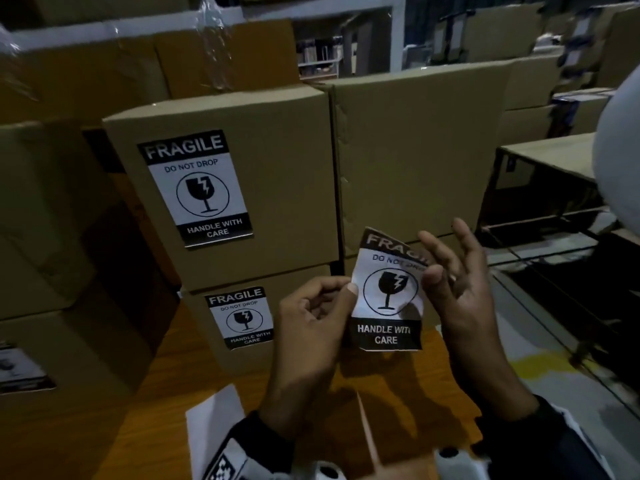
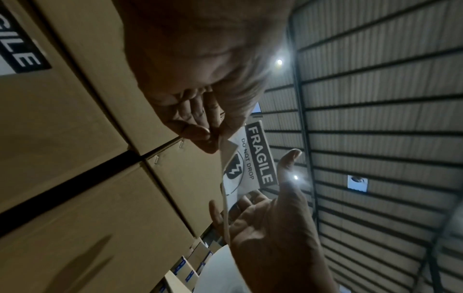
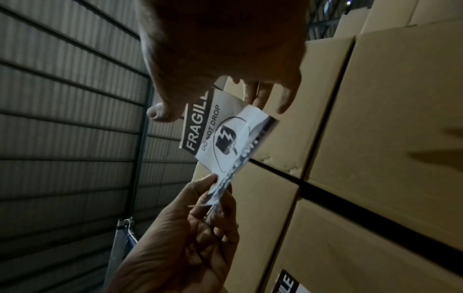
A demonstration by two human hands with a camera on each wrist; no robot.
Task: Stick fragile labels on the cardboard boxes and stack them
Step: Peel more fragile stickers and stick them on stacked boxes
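A loose fragile label (image 1: 388,292) is held up in front of the boxes. My left hand (image 1: 348,289) pinches its left edge between thumb and forefinger; the pinch (image 2: 205,134) shows close up in the left wrist view. My right hand (image 1: 448,265) is at the label's right edge, thumb against the front, fingers spread straight behind. A labelled cardboard box (image 1: 277,161) stands on a second labelled box (image 1: 304,282). To their right is a plain unlabelled box (image 1: 415,150), just behind the held label.
A wooden table top (image 1: 166,375) lies below my hands, with a white sheet (image 1: 214,410) near its front edge. More cardboard boxes stand to the left (image 1: 52,237), one carrying a label (image 1: 20,368). Further boxes and shelving fill the background and right side.
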